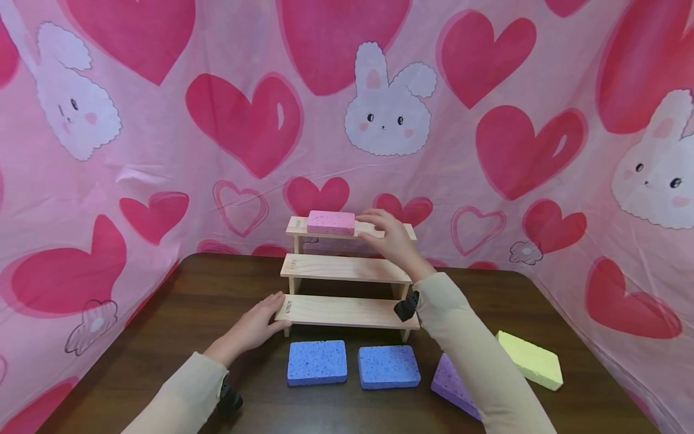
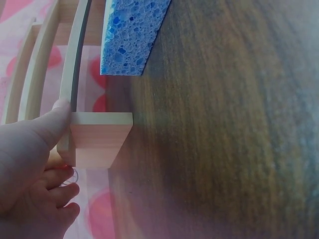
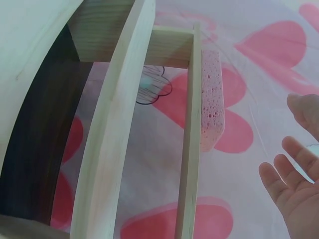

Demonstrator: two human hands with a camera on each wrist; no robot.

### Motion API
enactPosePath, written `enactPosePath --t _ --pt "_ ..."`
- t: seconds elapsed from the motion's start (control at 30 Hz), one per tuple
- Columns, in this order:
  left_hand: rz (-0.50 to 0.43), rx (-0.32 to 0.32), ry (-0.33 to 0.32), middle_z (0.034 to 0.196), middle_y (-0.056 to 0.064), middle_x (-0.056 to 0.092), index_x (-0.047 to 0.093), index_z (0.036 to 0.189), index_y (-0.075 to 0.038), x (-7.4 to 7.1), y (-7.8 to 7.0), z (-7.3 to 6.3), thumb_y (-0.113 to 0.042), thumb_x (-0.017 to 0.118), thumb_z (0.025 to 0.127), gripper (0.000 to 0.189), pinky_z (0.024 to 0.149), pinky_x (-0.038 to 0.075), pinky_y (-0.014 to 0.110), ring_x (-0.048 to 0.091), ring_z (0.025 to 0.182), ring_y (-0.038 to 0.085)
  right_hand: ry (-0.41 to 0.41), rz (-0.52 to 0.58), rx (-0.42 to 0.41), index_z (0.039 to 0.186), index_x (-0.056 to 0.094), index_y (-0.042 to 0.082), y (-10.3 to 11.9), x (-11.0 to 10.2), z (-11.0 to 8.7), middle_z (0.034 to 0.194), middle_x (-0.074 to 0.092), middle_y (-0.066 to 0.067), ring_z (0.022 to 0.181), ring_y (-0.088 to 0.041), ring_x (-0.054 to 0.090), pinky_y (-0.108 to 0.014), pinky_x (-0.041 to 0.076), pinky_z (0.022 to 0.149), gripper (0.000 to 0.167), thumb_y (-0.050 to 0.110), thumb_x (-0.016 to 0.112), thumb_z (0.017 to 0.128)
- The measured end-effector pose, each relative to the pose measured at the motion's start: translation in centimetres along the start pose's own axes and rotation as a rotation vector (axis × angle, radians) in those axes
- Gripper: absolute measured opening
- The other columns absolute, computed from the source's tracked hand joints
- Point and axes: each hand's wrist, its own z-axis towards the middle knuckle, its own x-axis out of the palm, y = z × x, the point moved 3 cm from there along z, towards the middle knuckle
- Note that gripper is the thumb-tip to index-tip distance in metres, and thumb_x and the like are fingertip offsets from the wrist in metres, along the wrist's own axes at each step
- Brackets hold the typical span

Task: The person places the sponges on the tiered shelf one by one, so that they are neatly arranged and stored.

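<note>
A three-step wooden stand stands on the table. My left hand holds the left end of its lowest step, thumb at the front edge; in the left wrist view the thumb and curled fingers pinch the board's end. On the top step lies a pink sponge, toward the left. My right hand hovers over the top step just right of that sponge. In the right wrist view its fingers are spread and apart from the pink sponge, holding nothing.
Two blue sponges lie in front of the stand. A purple sponge, partly hidden by my right sleeve, and a yellow sponge lie to the right. Behind the dark wooden table hangs a pink heart-and-rabbit cloth.
</note>
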Motion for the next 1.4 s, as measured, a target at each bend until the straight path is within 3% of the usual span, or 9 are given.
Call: enactPosePath --t 0.37,0.57,0.73,0.97,1.13,1.4 --pt "-0.002 -0.001 -0.005 0.142 0.021 0.033 0.037 0.137 0.005 0.0 0.1 0.0 -0.027 0.066 0.086 0.067 0.101 0.027 0.054 0.027 0.131 0.038 -0.024 0.018 -0.049 0.114 0.064 0.0 -0.5 -1.8 -2.0 0.12 0.054 -0.017 0.112 -0.028 0.048 -0.045 0.045 0.089 0.035 0.005 0.071 0.08" --pt "-0.005 -0.006 -0.001 0.143 0.021 0.032 0.037 0.138 0.004 0.0 0.1 0.0 -0.027 0.065 0.086 0.067 0.102 0.026 0.054 0.027 0.131 0.038 -0.018 0.036 -0.021 0.116 0.062 0.0 -0.8 -2.7 -3.2 0.122 0.053 -0.014 0.11 -0.028 0.049 -0.046 0.047 0.087 0.038 0.004 0.071 0.08" --pt "-0.004 -0.01 0.0 0.143 0.021 0.032 0.036 0.138 0.004 0.0 0.1 0.0 -0.027 0.064 0.087 0.067 0.102 0.025 0.054 0.026 0.131 0.038 -0.04 0.02 -0.066 0.114 0.063 -0.002 -1.0 -3.6 -4.2 0.12 0.054 -0.017 0.108 -0.031 0.049 -0.048 0.046 0.085 0.038 0.002 0.072 0.078" --pt "0.0 0.001 0.0 0.143 0.022 0.032 0.036 0.138 0.005 0.1 0.1 0.0 -0.027 0.065 0.086 0.067 0.102 0.026 0.054 0.027 0.131 0.038 -0.05 0.005 -0.064 0.11 0.059 -0.013 2.4 -5.4 -6.0 0.118 0.052 -0.029 0.111 -0.041 0.046 -0.052 0.043 0.088 0.035 -0.009 0.068 0.077" --pt "0.001 0.003 -0.001 0.142 0.022 0.032 0.037 0.137 0.005 0.1 0.1 0.0 -0.027 0.065 0.086 0.067 0.102 0.026 0.053 0.027 0.131 0.039 -0.056 -0.028 -0.048 0.111 0.059 -0.013 1.6 -6.0 -7.2 0.117 0.051 -0.028 0.11 -0.04 0.047 -0.054 0.044 0.085 0.035 -0.01 0.068 0.077" --pt "-0.003 -0.02 0.006 0.143 0.02 0.032 0.037 0.138 0.003 0.2 0.2 0.1 -0.028 0.064 0.087 0.066 0.102 0.025 0.053 0.026 0.131 0.038 -0.055 -0.061 -0.012 0.117 0.062 0.001 -2.9 -6.6 -8.9 0.121 0.054 -0.015 0.113 -0.028 0.048 -0.05 0.044 0.087 0.04 0.003 0.072 0.079"
